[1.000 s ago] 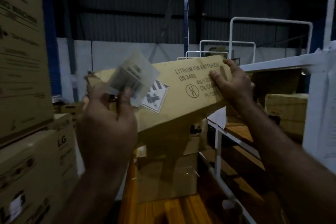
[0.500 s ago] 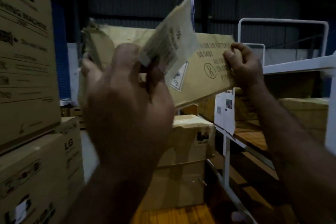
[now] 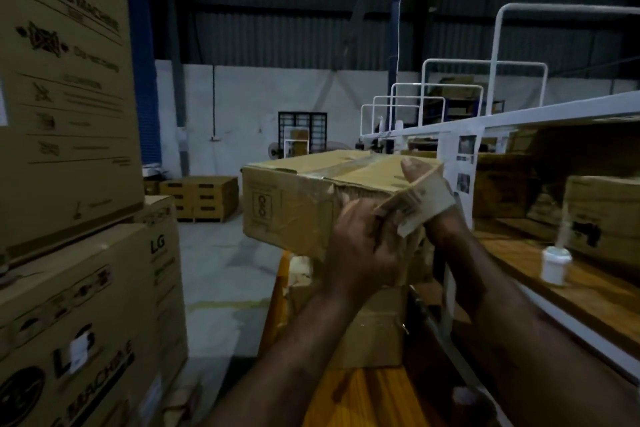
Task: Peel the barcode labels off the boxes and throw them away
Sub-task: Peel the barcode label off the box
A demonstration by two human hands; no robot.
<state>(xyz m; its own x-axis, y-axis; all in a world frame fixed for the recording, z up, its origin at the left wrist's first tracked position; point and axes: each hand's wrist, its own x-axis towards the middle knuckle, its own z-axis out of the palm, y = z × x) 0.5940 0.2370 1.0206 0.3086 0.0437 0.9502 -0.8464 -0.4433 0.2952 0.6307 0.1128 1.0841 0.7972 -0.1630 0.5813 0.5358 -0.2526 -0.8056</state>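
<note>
At the box's (image 3: 294, 208) near right corner, the right hand (image 3: 440, 222) grips the cardboard, thumb on the taped top. Just beside it, the left hand (image 3: 360, 250) pinches the curled barcode label (image 3: 417, 203). Both hold the box above another carton (image 3: 367, 329).

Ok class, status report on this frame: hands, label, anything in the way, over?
Left hand pinches peeled barcode label. Right hand grips box corner, thumb on top. Label not yet thrown away; nothing blocks the hands.

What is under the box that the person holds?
Another cardboard box stands below the held box, on an orange wooden platform. The left hand and both forearms cover most of it, so its top is hidden.
</note>
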